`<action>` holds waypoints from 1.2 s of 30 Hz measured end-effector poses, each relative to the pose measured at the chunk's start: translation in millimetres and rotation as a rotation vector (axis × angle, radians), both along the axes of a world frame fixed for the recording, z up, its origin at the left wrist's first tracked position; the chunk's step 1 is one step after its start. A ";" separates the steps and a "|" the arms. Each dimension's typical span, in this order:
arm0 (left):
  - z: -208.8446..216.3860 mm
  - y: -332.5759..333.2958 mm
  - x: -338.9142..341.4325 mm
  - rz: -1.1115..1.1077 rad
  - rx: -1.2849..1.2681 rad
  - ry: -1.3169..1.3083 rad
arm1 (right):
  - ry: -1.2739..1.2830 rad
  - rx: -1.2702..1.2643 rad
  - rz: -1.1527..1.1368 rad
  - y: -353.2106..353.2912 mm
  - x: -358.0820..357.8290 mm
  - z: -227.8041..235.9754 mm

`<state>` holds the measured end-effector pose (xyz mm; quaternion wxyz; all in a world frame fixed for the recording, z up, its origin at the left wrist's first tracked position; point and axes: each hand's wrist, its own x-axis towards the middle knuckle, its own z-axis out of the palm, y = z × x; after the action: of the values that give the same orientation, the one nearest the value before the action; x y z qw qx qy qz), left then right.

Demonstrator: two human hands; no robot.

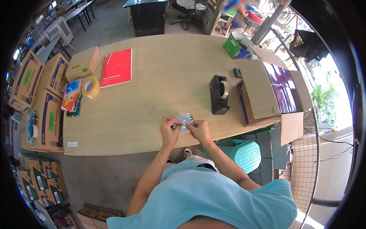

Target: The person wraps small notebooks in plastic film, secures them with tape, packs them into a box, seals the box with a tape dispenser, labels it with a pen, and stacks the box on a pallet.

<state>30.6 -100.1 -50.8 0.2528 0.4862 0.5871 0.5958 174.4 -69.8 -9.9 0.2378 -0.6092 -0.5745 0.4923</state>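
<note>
Over the near edge of the wooden table, both hands pinch a small clear plastic packet [184, 118] with some dark bits at its ends; its contents are too small to make out. My left hand [169, 129] grips the packet's left side, fingers curled. On its right side my right hand [200, 130] holds it between thumb and fingers. A black tape dispenser [219, 95] with a roll of tape stands to the right of the hands. Farther off, toward the left, lies a red notebook [117, 67].
A roll of clear tape [90, 87], small packs and cardboard boxes [48, 118] line the table's left. An open carton [255, 91] of purple packs sits at the right, near a green-blue box [234, 46]. A turquoise stool [244, 154] stands below. Another person [235, 11] sits far right.
</note>
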 end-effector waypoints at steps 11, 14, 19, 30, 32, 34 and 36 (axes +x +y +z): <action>-3.1 -1.7 0.8 0.029 -0.002 -0.046 | 0.337 -0.018 -0.289 -35.4 -8.7 19.3; -11.1 0.2 -1.1 -0.010 0.020 -0.025 | 0.532 0.003 -0.357 -39.4 -7.8 -37.3; 8.0 15.5 -23.0 -0.207 -0.140 -0.312 | 0.244 0.442 -0.171 -21.7 0.6 -112.5; 28.9 4.8 -41.8 -0.508 -0.062 -0.203 | 1.405 -0.396 -0.079 -20.4 17.9 -58.9; 27.9 -2.8 -32.3 -0.398 0.018 0.125 | 0.836 0.163 0.167 10.9 25.3 -25.0; -0.9 -1.3 -25.3 -0.452 -0.048 0.173 | 0.480 0.330 0.264 20.5 22.1 -22.6; -38.5 3.4 -22.9 -0.427 -0.074 0.041 | 0.335 0.412 0.327 27.3 16.7 -43.6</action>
<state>7.6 -96.7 -89.3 0.3787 0.6020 0.4974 0.4968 191.1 -42.5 -53.5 0.3651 -0.3581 -0.7054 0.4908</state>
